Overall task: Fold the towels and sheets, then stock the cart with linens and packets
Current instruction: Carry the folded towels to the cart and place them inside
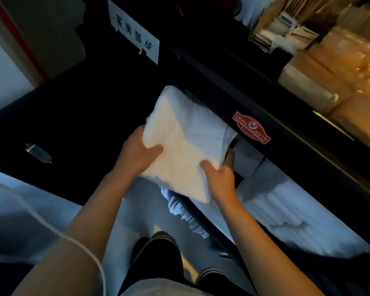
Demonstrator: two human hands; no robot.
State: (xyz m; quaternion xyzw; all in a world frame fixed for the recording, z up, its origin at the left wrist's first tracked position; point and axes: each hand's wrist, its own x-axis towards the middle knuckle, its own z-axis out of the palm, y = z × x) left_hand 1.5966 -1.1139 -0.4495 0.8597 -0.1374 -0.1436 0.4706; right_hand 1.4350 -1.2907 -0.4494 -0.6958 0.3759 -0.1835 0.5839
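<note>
I hold a folded white towel [184, 144] in both hands at the open side of the black cart [286, 133]. My left hand [140, 151] grips its left edge, thumb on top. My right hand [219, 177] grips the near right corner, thumb on top and fingers underneath. The towel's far end reaches under the cart's top rail, above the shelf opening. Stacked white linens [286, 208] lie on the shelf below and to the right.
The cart's top tray at the upper right holds beige packets and boxes [329, 67]. A white label [135, 30] hangs on the dark bag at the cart's left end. More folded white cloth [182, 210] hangs below the towel. My shoes [158, 242] stand on the floor.
</note>
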